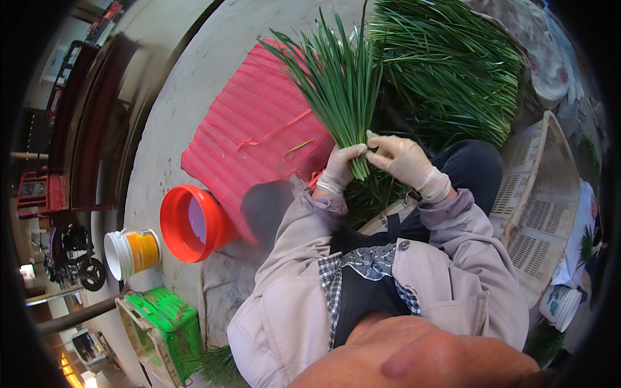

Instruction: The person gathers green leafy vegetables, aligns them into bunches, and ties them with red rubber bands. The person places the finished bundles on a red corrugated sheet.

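Observation:
My left hand (339, 165), in a pale thin glove, is closed around the lower stalks of a fanned bunch of long green leaves (342, 92), which look like Chinese chives. The leaf tips point away from me. My right hand (397, 157), gloved too, is at the right side of the stalks with thumb and fingertips close together; whether it pinches a leaf cannot be told. Beyond it lies a large heap of the same leaves (451, 72). To the left, a pink foam sheet (257, 111) carries a loose leaf (298, 146) and a pink strip (276, 131).
An orange bucket (218, 225) with liquid and a white and yellow bucket (140, 252) stand at left. Below them is a green crate (170, 325). A pale plastic basket (538, 203) leans at my right, with a white bucket (561, 305) nearby. More leaves lie between my legs.

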`<state>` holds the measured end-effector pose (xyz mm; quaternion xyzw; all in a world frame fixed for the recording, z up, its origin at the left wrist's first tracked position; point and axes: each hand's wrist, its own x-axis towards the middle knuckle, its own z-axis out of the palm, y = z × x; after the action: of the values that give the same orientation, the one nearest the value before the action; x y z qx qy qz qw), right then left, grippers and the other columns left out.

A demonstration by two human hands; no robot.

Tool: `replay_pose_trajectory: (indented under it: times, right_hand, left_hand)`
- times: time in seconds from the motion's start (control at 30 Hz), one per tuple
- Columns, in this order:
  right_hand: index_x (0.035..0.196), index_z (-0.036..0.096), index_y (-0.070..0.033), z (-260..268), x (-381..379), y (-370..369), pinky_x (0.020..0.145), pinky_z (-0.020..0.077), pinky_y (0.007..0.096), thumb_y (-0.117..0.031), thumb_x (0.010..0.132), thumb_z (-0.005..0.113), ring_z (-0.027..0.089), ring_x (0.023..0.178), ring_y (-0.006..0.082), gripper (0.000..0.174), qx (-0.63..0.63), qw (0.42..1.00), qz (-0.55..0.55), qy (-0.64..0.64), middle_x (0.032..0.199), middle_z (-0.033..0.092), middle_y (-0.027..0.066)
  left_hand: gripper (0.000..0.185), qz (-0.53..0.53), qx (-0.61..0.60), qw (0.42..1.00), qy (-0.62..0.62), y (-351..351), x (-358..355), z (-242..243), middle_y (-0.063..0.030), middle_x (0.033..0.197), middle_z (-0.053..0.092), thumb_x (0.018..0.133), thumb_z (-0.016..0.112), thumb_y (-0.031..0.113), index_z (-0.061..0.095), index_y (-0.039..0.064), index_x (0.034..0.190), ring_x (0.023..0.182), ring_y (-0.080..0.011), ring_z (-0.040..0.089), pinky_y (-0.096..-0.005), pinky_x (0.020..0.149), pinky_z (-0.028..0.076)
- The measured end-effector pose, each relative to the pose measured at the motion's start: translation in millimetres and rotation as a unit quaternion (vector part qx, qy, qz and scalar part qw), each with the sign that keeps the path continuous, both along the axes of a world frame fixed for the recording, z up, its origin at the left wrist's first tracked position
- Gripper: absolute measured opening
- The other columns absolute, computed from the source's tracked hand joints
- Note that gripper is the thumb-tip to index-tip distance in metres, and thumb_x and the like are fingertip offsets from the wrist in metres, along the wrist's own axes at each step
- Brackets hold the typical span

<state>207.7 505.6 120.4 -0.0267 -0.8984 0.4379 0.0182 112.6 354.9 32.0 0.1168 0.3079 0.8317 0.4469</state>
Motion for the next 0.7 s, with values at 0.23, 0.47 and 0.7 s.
replay_pose_trajectory:
  times: [0.23, 0.47, 0.7]
  right_hand:
    - [0.113, 0.064, -0.003, -3.6, -5.0, 36.8, 0.074, 0.0525, 0.0322, -0.024, 0.081, 0.07, 0.067, 0.079, 0.0218, 0.038, 0.002, 0.994, -0.105, -0.003, 0.086, 0.07, 0.0127]
    - [0.151, 0.015, -0.009, -41.2, -22.6, -27.3, 0.101, 0.0405, 0.0329, -0.015, 0.075, 0.08, 0.05, 0.117, 0.0198, 0.1, -0.211, 0.975, -0.062, 0.025, 0.13, 0.05, 0.0108]
    - [0.132, 0.05, -0.007, -15.5, -62.7, -8.6, 0.072, 0.0523, 0.0268, -0.015, 0.081, 0.073, 0.063, 0.075, 0.0123, 0.057, -0.23, 0.967, -0.071, 0.082, 0.103, 0.063, 0.0088]
  left_hand:
    - [0.038, 0.008, -0.085, 0.993, 0.087, 4.3, 17.9, 7.2, -0.0097, 0.09, 0.065, 0.075, 0.069, 0.009, 0.059, -0.001, 0.11, 0.072, -0.0162, 0.058, -0.0316, 0.071, 0.05]
    - [0.03, 0.15, -0.272, 0.893, 0.326, 5.5, 20.8, -8.3, -0.0043, 0.095, 0.066, 0.079, 0.068, 0.001, 0.063, 0.003, 0.108, 0.083, -0.0164, 0.063, -0.0294, 0.07, 0.051]
    - [0.02, 0.177, -0.23, 0.955, 0.058, -29.8, 25.0, 1.6, -0.0046, 0.084, 0.065, 0.08, 0.07, 0.008, 0.064, 0.001, 0.097, 0.069, -0.0131, 0.06, -0.0272, 0.064, 0.049]
